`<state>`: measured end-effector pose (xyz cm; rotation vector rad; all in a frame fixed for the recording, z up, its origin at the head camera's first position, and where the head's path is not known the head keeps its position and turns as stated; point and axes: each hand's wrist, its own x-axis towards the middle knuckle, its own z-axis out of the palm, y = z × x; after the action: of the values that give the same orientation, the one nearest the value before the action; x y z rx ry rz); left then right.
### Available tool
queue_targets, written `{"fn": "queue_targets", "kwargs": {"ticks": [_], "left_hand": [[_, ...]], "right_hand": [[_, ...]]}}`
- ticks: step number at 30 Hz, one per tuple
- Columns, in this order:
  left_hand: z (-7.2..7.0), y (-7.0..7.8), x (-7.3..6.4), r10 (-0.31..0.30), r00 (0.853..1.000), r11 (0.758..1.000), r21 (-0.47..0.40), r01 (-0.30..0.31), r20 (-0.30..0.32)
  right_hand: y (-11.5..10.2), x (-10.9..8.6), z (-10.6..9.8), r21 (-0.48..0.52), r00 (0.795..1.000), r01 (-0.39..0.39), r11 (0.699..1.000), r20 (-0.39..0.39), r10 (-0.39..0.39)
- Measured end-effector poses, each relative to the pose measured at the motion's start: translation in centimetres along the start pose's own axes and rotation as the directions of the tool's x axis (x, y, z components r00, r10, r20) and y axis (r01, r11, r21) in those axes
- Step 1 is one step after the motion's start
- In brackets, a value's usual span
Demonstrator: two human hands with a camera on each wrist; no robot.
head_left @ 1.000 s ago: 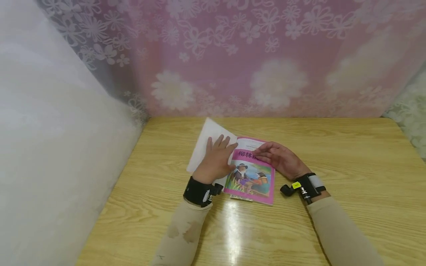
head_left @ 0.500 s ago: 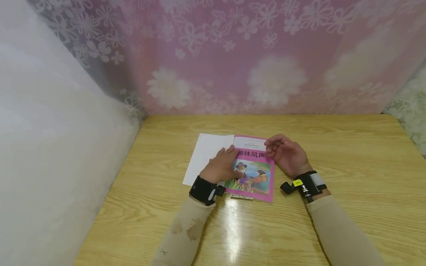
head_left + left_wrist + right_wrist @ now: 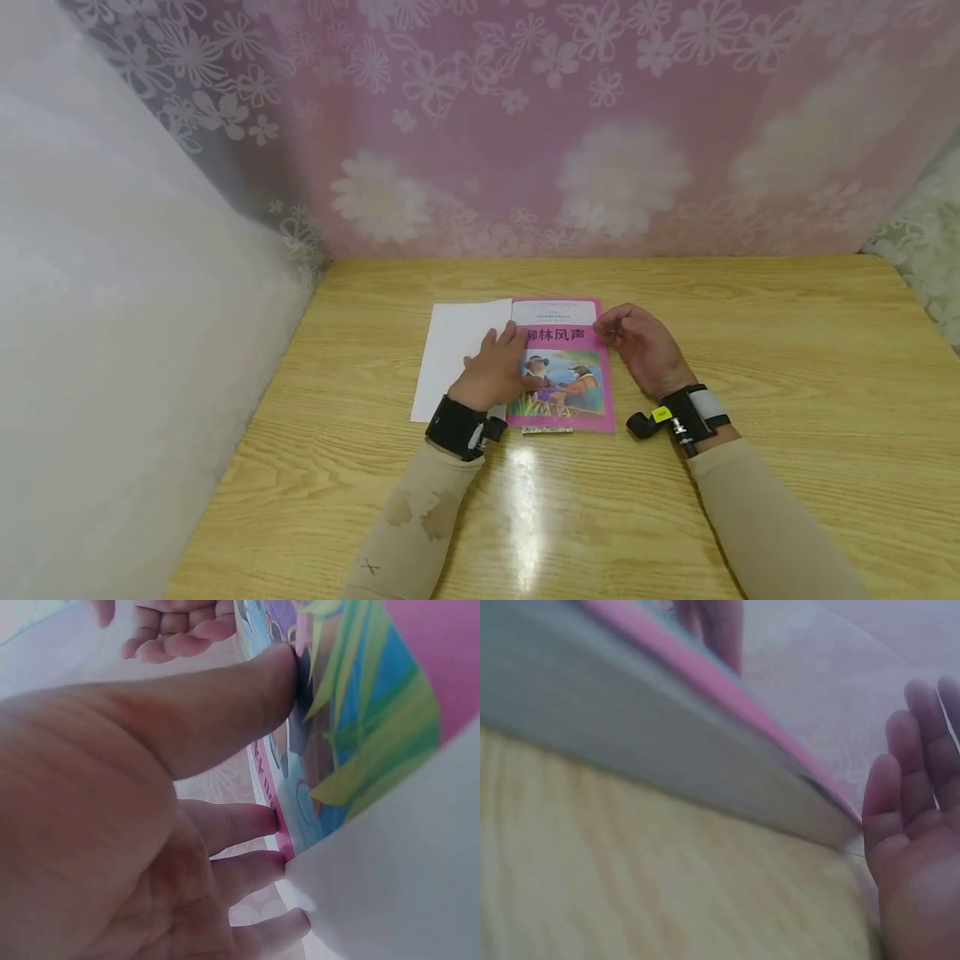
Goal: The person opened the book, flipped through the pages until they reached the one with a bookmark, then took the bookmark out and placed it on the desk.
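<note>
A thick book [image 3: 562,392] lies spread on the table, its right side a pink page with Chinese lettering and a picture of two animals. On the left lies its blank white leaf [image 3: 450,358]. My left hand [image 3: 491,371] rests across the fold, fingers spread; in the left wrist view its thumb and fingertips touch the printed page and the white leaf. My right hand [image 3: 648,350] is at the book's upper right edge with fingers loosely bent and holds nothing. The right wrist view shows the page block [image 3: 667,742] beside that hand [image 3: 922,825]; whether they touch I cannot tell.
A small patterned strip [image 3: 547,430] shows at the book's near edge. Wood-grain table [image 3: 787,375] surrounds the book. A pink flowered curtain [image 3: 525,167] hangs behind it, and a white sheet [image 3: 135,292] stands on the left.
The white leaf, raised at a slant one second ago, has come down flat. My right hand has moved off the page to its right edge. The book has turned slightly straighter.
</note>
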<state>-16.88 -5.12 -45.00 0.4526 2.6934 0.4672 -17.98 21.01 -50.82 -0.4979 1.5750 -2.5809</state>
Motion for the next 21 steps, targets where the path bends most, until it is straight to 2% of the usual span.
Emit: {"fn": "queue_targets", "kwargs": {"ticks": [3,8,14,17,21], "left_hand": [[0.0,-0.1,0.0,0.007,1.0,1.0,-0.004,-0.007,0.016],[0.2,0.0,0.0,-0.013,0.999,1.0,-0.012,0.014,0.036],[1.0,0.7,0.1,-0.054,0.999,0.997,0.05,0.054,0.004],[1.3,1.7,-0.4,-0.073,0.997,0.99,0.122,0.075,-0.016],[1.8,4.4,-1.2,-0.041,0.999,0.98,0.192,0.045,-0.024]], "right_hand": [[0.2,0.1,0.0,-0.055,1.0,-0.028,0.998,-0.01,0.028],[0.3,0.2,-0.1,-0.081,0.998,-0.056,0.995,-0.004,0.056],[0.1,0.1,0.0,-0.117,0.996,-0.085,0.99,-0.001,0.085],[0.0,0.0,0.2,-0.12,0.996,-0.087,0.989,0.003,0.088],[-0.1,0.2,0.2,-0.115,0.997,-0.075,0.991,0.019,0.077]]}}
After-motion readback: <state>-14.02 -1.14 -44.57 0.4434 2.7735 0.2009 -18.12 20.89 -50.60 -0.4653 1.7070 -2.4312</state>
